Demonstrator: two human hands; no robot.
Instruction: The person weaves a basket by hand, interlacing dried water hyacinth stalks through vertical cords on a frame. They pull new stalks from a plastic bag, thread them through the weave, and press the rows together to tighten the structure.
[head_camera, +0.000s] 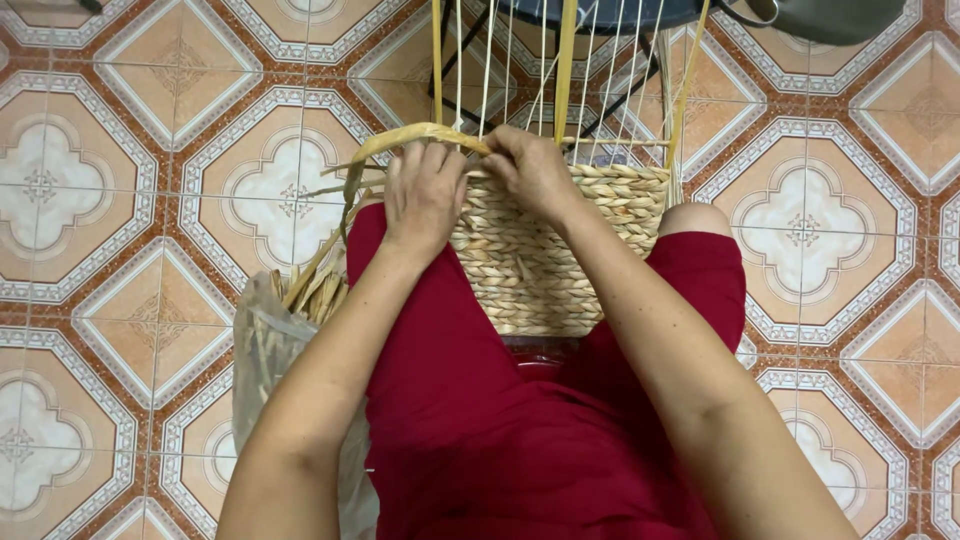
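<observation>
- The left hand (425, 195) and the right hand (530, 170) meet at the top edge of a half-woven basket (540, 260), both closed on a flat, pale straw strand (400, 140).
- The basket rests between the knees of a person in red clothing (500, 430).
- Thin upright stakes (566, 70) rise from the woven edge.
- A clear bag of loose straw (270, 340) sits beside the left arm.
- Patterned floor tiles (120, 200) lie all around.

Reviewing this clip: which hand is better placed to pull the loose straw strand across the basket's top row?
Probably the left hand: the loose straw strand arches over its fingers and trails down on its side. The right hand pinches the weave at the basket rim.
</observation>
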